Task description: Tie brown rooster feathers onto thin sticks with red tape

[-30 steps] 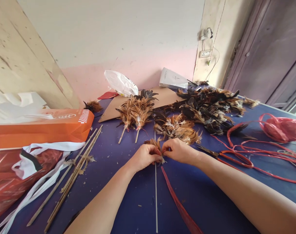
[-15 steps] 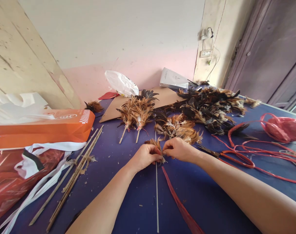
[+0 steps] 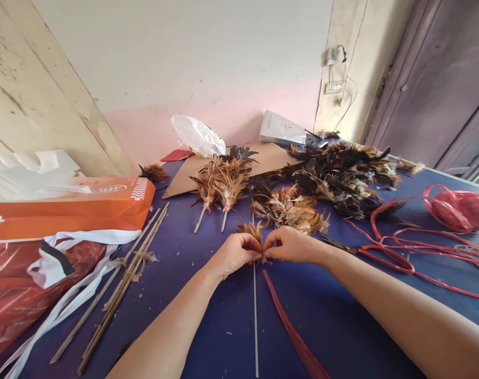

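Tuft of brown feathers, pinched firmly in left hand, right hand thumb and finger closed at tuft base, apparently gripping it, red strip nearby.

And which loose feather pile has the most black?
The big heap at the back right, beyond the scissors: it's mostly black. The smaller pile just past the right hand is mostly golden brown.
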Action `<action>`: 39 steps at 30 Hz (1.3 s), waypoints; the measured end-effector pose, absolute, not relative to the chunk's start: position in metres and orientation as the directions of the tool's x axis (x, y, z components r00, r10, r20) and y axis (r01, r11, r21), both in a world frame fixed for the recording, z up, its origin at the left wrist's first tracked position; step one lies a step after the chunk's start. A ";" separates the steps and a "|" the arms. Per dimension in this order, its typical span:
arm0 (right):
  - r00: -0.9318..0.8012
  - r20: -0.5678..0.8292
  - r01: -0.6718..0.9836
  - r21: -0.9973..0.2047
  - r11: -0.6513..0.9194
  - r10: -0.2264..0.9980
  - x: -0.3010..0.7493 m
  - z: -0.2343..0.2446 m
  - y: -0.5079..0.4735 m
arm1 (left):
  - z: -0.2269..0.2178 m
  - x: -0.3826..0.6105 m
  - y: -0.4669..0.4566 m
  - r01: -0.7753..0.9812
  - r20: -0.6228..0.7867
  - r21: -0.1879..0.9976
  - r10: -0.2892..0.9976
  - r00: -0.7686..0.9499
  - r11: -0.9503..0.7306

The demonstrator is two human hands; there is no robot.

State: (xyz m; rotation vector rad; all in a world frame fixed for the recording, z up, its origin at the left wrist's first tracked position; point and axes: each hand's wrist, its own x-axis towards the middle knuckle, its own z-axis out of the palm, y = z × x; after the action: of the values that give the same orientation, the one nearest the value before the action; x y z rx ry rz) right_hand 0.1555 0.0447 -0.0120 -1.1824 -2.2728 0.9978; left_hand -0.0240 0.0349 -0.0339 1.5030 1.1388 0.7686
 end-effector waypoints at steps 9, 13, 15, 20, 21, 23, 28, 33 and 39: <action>-0.505 -0.005 0.241 -0.961 0.136 0.863 0.144 -0.024 0.045 | -0.037 -0.024 0.033 0.377 0.059 0.895 0.901 0.429 -0.238; -0.557 0.031 0.271 -0.938 0.217 0.830 0.144 -0.032 0.048 | -0.036 -0.024 0.031 0.487 0.116 0.804 0.893 0.434 -0.341; -0.550 0.074 0.299 -0.913 0.278 0.832 0.144 -0.034 0.048 | -0.035 -0.023 0.030 0.520 0.148 0.764 0.889 0.434 -0.381; -0.515 0.145 0.385 -0.842 0.379 0.845 0.144 -0.033 0.047 | -0.030 -0.020 0.025 0.587 0.297 0.588 0.824 0.483 -0.557; -0.510 0.153 0.391 -0.835 0.386 0.847 0.143 -0.033 0.047 | -0.029 -0.019 0.024 0.606 0.328 0.525 0.799 0.504 -0.598; -0.496 0.158 0.395 -0.835 0.384 0.854 0.142 -0.035 0.047 | -0.029 -0.018 0.022 0.663 0.366 0.372 0.759 0.539 -0.650; -0.493 0.086 0.348 -0.893 0.286 0.866 0.141 -0.040 0.051 | -0.036 -0.016 0.020 0.785 0.388 0.038 0.733 0.558 -0.618; -0.500 0.047 0.336 -0.909 0.244 0.865 0.143 -0.042 0.054 | -0.038 -0.018 0.022 0.816 0.420 0.040 0.751 0.510 -0.577; -0.448 -0.007 0.367 -0.913 0.176 0.894 0.144 -0.041 0.055 | -0.038 -0.022 0.026 0.787 0.451 0.216 0.774 0.444 -0.577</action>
State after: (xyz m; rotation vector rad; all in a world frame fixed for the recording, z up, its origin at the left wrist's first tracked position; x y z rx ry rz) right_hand 0.1440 0.0553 -0.0407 -1.1844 -1.9074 1.2442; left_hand -0.0222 0.0259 -0.0382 2.6906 1.4550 0.8189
